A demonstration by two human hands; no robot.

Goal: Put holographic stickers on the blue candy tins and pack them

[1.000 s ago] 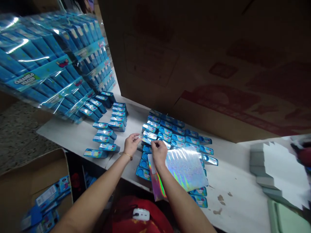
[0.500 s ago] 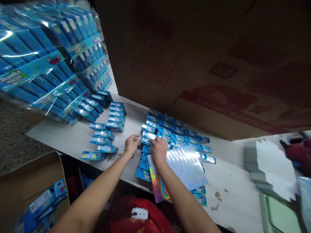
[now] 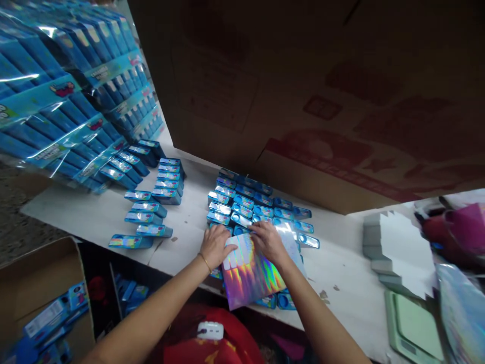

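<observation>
Cardboard first: the big carton point(image 3: 303, 101) looms over the far side of the white table point(image 3: 182, 253), its lower edge just behind the block of small blue boxes point(image 3: 246, 202). If it slides or tips, it lands on the back rows. Low odds, big mess.

The shrink-wrapped packs point(image 3: 56, 101) at left are stacked high and look tilted, and the wrap looks slick. A slip would likely sweep the loose rows of boxes point(image 3: 151, 207) below them.

Main risk is the holographic sheet point(image 3: 250, 273). It lies on the near rows of the block, with its near corner past the table edge, so it rests on box tops, not on the table. Any sideways drag on it would push those boxes out of line. The ones at the edge have nowhere to go but off.

Left hand point(image 3: 214, 245): fingers curled at the sheet's upper left corner, thumb hidden. Can't tell if it's pinching or just resting.

Right hand point(image 3: 269, 242): fingers spread flat on the sheet's top edge, pressing, not closed on anything. Uneven pressure like that could pivot or crease the sheet, and foil would show every kink.
</observation>
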